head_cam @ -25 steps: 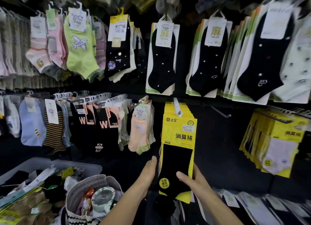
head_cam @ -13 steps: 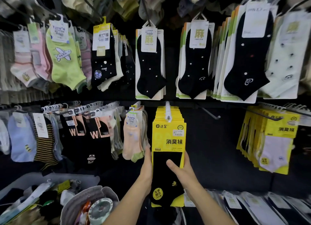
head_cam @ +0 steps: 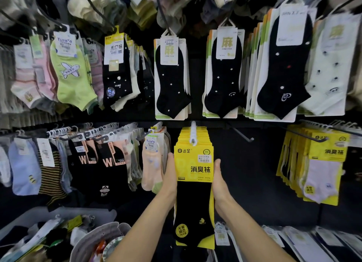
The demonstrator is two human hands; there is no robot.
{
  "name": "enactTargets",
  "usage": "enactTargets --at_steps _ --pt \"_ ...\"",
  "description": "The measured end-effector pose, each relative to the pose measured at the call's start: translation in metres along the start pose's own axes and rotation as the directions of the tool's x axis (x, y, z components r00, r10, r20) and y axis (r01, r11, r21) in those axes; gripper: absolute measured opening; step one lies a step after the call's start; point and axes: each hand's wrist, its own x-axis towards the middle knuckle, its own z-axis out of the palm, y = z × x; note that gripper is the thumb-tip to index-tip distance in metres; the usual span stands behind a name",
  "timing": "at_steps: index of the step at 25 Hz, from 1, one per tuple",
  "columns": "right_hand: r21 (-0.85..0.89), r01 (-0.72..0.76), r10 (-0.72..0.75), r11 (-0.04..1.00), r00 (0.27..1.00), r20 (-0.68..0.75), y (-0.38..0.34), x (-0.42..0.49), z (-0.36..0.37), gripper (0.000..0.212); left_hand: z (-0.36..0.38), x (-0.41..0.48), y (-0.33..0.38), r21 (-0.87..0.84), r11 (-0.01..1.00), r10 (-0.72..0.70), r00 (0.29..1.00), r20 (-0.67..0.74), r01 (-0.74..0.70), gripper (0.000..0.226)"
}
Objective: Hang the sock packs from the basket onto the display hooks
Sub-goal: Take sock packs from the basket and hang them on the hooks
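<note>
A stack of yellow sock packs (head_cam: 194,163) with black socks hangs on a white-tipped display hook (head_cam: 193,133) in the middle of the lower row. My left hand (head_cam: 169,173) presses flat against the stack's left edge. My right hand (head_cam: 219,180) presses against its right edge, fingers pointing up. Both hands clamp the stack from the sides. The grey basket (head_cam: 29,216) with loose sock packs sits at the lower left.
An empty black hook (head_cam: 242,134) juts out to the right of the yellow stack. More yellow packs (head_cam: 321,163) hang at the right. Black ankle socks on cards (head_cam: 172,79) fill the upper row. A light bag (head_cam: 98,240) with items stands by the basket.
Both hands slid up from the black sock part to the yellow card part of the stack. They now sit on its two sides instead of on its front. The camera tilted upward.
</note>
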Motion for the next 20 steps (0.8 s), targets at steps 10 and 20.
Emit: enactTargets --at_steps 10,20 --pt "-0.196 0.383 -0.397 0.903 0.917 -0.034 -0.028 0.009 0.006 0.057 -0.003 0.004 0.007 0.33 0.883 0.323 0.942 0.087 -0.334 0.056" --pt "-0.295 0.354 -0.379 0.888 0.925 -0.03 0.003 -0.004 0.003 0.047 -0.014 -0.011 -0.018 0.418 0.836 0.315 0.935 0.162 -0.354 0.03"
